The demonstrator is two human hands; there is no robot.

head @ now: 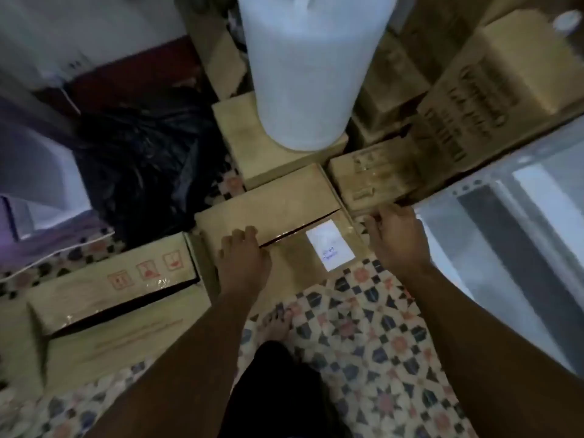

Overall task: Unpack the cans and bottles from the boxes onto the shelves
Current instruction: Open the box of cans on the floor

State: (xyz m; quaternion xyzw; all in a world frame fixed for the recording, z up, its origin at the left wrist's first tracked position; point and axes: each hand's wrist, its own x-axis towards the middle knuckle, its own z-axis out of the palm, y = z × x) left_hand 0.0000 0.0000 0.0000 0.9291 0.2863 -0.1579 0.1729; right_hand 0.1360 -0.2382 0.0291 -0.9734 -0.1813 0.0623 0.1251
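The fingers of the left hand (245,257) are curled over the dark seam where the two top flaps of the box (278,222) meet; the fingertips seem to hook the edge of the far flap, but the picture is blurred and I cannot tell if they really grip it. The right hand (396,238) lies at the right end of the same box, with the fingers bent down over its far right corner, touching the cardboard; if they pinch it I cannot tell. The box is between the two hands, on the floor, just in front of the person. It is still closed, so the contents are hidden. A white label (330,245) is stuck on the near flap, between the hands, nearer to the right one.

To the left, beside the box, lies a longer carton (104,298) with red handling marks; its flaps stand a little apart. Behind the box stands a second box (249,143), and a big white roll (313,67) stands upright on it. More cartons (474,99) are stacked at the far right. A black bag (142,165) lies at the far left. At the right is a white shelf unit (505,216). A bare foot (275,324) rests on the patterned tile floor (363,343), below the left hand.
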